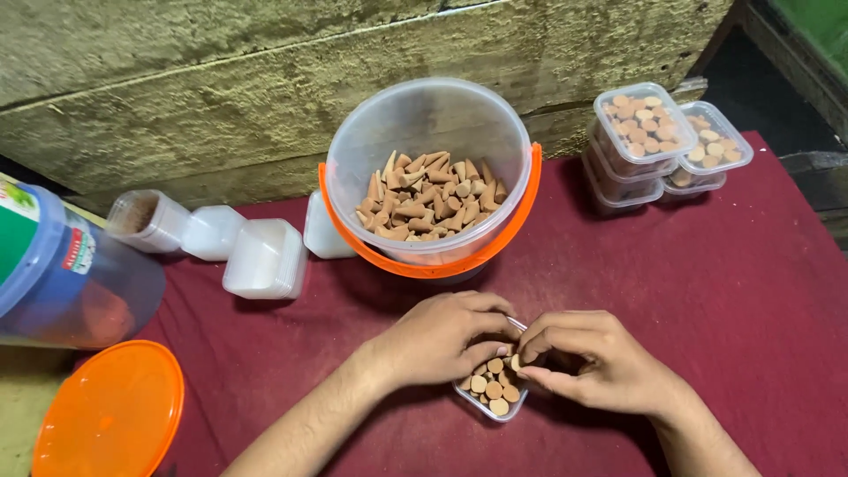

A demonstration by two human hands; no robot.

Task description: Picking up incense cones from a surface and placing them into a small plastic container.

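Note:
A small clear plastic box point(493, 393) sits on the dark red cloth point(724, 291), partly filled with tan cone-shaped pieces standing with their round bases up. My left hand point(442, 337) curls over the box's left side and grips it. Against the box's right edge, my right hand point(587, 358) pinches one cone point(516, 361) between thumb and fingers. Just behind the hands stands a clear bucket point(430, 124) with an orange handle, holding several loose cones point(431, 199).
Filled, lidded clear boxes point(658, 141) are stacked at the back right. Empty boxes lie on their sides at the back left point(216, 234). A blue-lidded tub point(62, 274) and an orange lid point(110, 411) sit at the left. A rough concrete wall point(221, 79) rises behind.

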